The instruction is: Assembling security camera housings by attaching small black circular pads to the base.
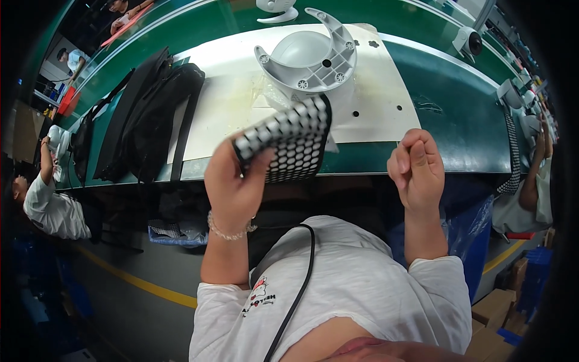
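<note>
Just in front of the grey plastic housing (pixel 307 57) on the worktop (pixel 446 114), the left hand (pixel 232 181) grips a black-and-white honeycomb mesh sleeve (pixel 289 142); beside it to the right, the right hand (pixel 416 166) is clenched, empty.

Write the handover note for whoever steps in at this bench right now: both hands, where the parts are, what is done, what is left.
Left hand: raised, gripping a flexible black-and-white honeycomb mesh sheet by its lower left corner; the sheet is bent and off the bench.
Right hand: closed in a loose fist above the bench edge; whether it holds anything cannot be seen.
Grey moulded plastic dome housing with forked arm and screw bosses: resting on the white bench mat, just beyond the mesh sheet.
Black bag: on the bench at left.
Done: mesh sheet picked up.
Left: the sheet is not yet on the housing.
</note>
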The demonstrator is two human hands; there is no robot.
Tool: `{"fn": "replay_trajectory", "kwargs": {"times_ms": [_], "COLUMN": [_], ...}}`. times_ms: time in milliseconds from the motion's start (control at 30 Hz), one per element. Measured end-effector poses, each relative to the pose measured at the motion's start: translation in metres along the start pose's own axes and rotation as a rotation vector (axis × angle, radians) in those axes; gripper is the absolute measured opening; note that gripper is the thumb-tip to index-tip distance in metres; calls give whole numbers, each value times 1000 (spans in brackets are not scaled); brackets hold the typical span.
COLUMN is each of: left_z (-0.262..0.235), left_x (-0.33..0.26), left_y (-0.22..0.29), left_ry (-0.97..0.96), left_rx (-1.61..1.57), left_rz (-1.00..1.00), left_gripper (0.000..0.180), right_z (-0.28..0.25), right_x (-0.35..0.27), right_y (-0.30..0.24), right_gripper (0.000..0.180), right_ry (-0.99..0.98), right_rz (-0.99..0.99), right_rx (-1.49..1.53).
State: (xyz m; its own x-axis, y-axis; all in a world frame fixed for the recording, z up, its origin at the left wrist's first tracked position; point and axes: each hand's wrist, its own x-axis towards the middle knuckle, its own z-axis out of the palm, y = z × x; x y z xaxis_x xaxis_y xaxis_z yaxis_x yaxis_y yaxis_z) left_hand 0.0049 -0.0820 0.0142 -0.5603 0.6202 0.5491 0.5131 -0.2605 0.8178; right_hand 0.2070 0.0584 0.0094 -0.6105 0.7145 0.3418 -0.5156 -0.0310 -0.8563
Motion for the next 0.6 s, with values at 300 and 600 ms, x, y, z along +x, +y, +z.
{"fn": "replay_trajectory", "kwargs": {"times_ms": [300, 600], "left_z": [3, 0], "left_x": [32, 46], "left_y": [1, 1], "left_ry": [164, 149], "left_rx": [-411, -426], "left_rz": [-245, -222], "left_gripper": [17, 15], "right_z": [4, -3], "right_x": [-2, 3], "right_y": [10, 23], "right_gripper": [16, 11], "right_ry": [-73, -150], "right_rz": [-94, -70], "right_rx": [-176, -167]}}
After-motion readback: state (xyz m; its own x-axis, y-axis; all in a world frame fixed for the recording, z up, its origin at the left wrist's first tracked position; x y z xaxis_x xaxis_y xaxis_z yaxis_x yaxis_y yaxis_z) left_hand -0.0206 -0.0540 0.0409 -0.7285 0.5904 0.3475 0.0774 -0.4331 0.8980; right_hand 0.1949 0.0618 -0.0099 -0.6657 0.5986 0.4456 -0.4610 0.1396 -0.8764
